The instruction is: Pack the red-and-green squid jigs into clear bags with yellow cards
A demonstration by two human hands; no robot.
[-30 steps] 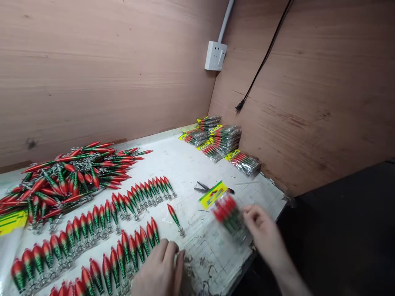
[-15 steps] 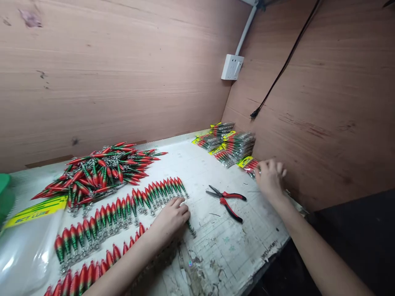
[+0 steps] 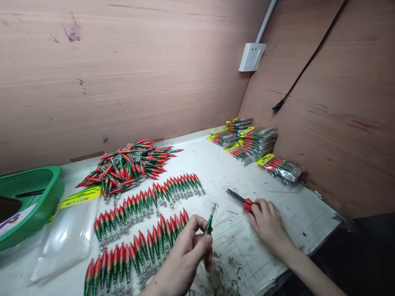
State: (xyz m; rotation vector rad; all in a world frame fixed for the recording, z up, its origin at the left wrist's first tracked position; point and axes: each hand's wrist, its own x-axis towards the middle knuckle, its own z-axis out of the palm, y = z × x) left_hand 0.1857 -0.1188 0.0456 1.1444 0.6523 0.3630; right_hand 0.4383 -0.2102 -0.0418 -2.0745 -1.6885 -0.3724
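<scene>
My left hand point(image 3: 191, 250) pinches a red-and-green squid jig lure point(image 3: 210, 224) between thumb and fingers. Its hooked end points up and its other end is hidden in the hand. To the right, my right hand point(image 3: 268, 228) lies over the red-and-black handles of the pliers point(image 3: 236, 195), fingers closed around them. The plier jaws rest on the tabletop, pointing up and left. Beside my left hand, matching lures stand in a front row point(image 3: 154, 242) and a back row point(image 3: 132, 209). A heap of loose lures point(image 3: 129, 164) lies behind them.
Bagged lures point(image 3: 257, 144) are stacked in the back right corner, with another filled pack point(image 3: 282, 167) nearer. A green basket point(image 3: 55, 185) and clear bags with a yellow header point(image 3: 70, 230) sit at left. A black cable point(image 3: 296, 86) hangs along the right wall.
My right hand has left the bagged lures at the back right and come down onto the pliers' handles. My left hand has lifted one lure off the table. The view has shifted left.
</scene>
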